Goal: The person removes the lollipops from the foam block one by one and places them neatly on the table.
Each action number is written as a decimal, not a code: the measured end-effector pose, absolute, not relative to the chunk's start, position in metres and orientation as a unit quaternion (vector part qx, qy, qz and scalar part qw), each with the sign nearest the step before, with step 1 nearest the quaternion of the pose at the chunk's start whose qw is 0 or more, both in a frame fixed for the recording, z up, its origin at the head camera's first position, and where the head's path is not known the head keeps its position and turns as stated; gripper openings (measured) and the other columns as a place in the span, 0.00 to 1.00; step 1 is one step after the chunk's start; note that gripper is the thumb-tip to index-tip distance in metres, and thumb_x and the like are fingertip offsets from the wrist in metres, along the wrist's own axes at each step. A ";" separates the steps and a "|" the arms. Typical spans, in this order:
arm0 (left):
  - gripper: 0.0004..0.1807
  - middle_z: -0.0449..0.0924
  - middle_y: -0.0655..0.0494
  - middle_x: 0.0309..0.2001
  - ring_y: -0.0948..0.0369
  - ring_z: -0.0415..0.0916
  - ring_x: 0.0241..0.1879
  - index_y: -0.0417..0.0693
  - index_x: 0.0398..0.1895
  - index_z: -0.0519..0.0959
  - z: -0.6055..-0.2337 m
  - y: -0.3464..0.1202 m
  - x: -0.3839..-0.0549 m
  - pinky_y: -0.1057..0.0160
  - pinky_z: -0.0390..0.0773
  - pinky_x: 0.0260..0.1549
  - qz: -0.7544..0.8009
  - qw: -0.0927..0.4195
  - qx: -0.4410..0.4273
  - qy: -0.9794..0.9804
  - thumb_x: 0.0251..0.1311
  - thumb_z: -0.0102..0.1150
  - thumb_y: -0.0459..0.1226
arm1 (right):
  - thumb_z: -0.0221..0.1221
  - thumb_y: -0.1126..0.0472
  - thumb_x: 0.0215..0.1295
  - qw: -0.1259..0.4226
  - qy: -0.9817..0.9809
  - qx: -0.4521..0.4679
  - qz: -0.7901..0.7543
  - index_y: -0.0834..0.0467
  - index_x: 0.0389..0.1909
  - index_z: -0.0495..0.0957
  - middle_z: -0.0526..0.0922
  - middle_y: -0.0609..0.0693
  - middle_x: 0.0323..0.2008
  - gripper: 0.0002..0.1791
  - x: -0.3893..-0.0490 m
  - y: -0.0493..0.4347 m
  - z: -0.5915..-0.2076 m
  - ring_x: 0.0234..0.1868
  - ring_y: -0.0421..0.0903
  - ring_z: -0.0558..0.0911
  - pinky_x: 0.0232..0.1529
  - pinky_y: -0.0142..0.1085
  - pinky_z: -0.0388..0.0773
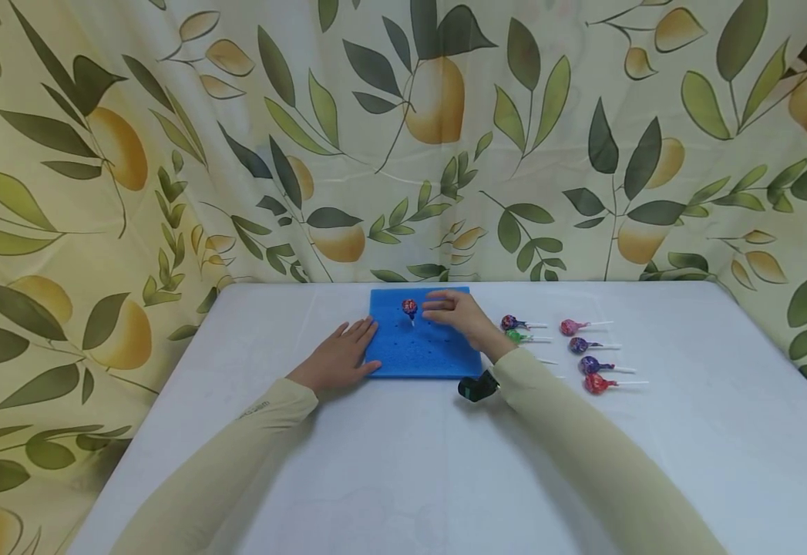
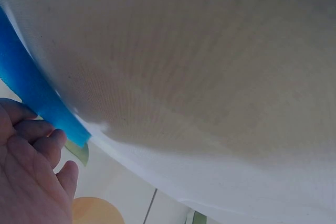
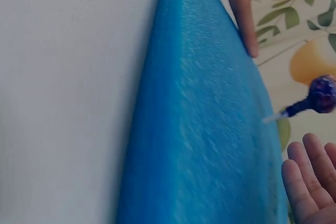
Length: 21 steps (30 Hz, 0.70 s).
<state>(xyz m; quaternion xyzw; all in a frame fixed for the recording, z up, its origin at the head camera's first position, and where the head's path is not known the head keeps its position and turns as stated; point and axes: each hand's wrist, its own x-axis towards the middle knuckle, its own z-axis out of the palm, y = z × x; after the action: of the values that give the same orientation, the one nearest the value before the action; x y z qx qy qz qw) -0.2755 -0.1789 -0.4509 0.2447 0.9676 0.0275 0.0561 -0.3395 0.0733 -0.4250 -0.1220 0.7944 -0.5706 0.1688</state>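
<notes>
A lollipop point(image 1: 409, 307) in a dark red and blue wrapper stands upright in a blue foam board point(image 1: 420, 353), its stick in the foam. My right hand point(image 1: 463, 314) is just right of it, fingers extended and apart from the candy; the right wrist view also shows a gap between the lollipop point(image 3: 321, 95) and the fingers point(image 3: 302, 177). My left hand point(image 1: 339, 356) rests against the board's left edge, fingers spread. In the left wrist view, that hand point(image 2: 31, 166) is beside the blue foam point(image 2: 44, 93).
Right of the board lie several wrapped lollipops, among them a pink one point(image 1: 571, 327), a green one point(image 1: 516, 336) and a red one point(image 1: 597, 383); my right forearm partly covers others. A black wrist device point(image 1: 477, 387) hangs below my right wrist. A patterned curtain point(image 1: 389, 193) stands behind the white table point(image 1: 403, 462).
</notes>
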 end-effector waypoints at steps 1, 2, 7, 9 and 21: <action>0.42 0.46 0.46 0.75 0.51 0.44 0.74 0.41 0.73 0.48 -0.451 -0.179 -0.276 0.50 0.47 0.72 0.028 0.056 0.245 0.968 0.66 0.40 0.58 | 0.57 0.63 0.65 0.170 0.790 -0.119 -0.576 0.64 0.64 0.65 0.74 0.63 0.59 0.27 -0.340 0.071 -0.427 0.62 0.57 0.73 0.65 0.48 0.67; 0.42 0.46 0.46 0.75 0.51 0.44 0.74 0.41 0.74 0.48 -0.451 -0.179 -0.276 0.50 0.47 0.72 0.027 0.057 0.245 0.967 0.66 0.39 0.59 | 0.57 0.63 0.65 0.171 0.789 -0.117 -0.579 0.64 0.64 0.65 0.74 0.63 0.59 0.27 -0.340 0.069 -0.428 0.62 0.57 0.73 0.65 0.48 0.67; 0.42 0.45 0.46 0.75 0.51 0.44 0.74 0.41 0.74 0.47 -0.451 -0.179 -0.277 0.50 0.47 0.72 0.024 0.060 0.246 0.967 0.66 0.39 0.59 | 0.58 0.62 0.64 0.171 0.792 -0.106 -0.577 0.64 0.63 0.67 0.75 0.64 0.59 0.26 -0.342 0.059 -0.432 0.62 0.57 0.73 0.65 0.48 0.67; 0.42 0.45 0.46 0.75 0.51 0.44 0.74 0.41 0.74 0.47 -0.451 -0.179 -0.277 0.50 0.47 0.72 0.023 0.060 0.247 0.967 0.66 0.39 0.59 | 0.59 0.62 0.64 0.166 0.797 -0.103 -0.572 0.63 0.61 0.69 0.75 0.63 0.58 0.25 -0.343 0.055 -0.434 0.62 0.57 0.73 0.65 0.49 0.67; 0.42 0.45 0.46 0.75 0.52 0.44 0.75 0.41 0.73 0.47 -0.453 -0.180 -0.277 0.51 0.47 0.73 0.015 0.055 0.250 0.967 0.67 0.39 0.58 | 0.60 0.64 0.62 0.125 0.846 -0.090 -0.510 0.65 0.51 0.78 0.81 0.61 0.51 0.17 -0.345 0.043 -0.441 0.54 0.53 0.78 0.59 0.45 0.73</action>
<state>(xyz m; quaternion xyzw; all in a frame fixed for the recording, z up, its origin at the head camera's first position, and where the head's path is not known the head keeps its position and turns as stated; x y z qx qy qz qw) -0.2773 -0.1796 -0.4531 0.2503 0.9665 0.0154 0.0549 -0.3455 0.0427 -0.4414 -0.0899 0.8465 -0.5097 0.1248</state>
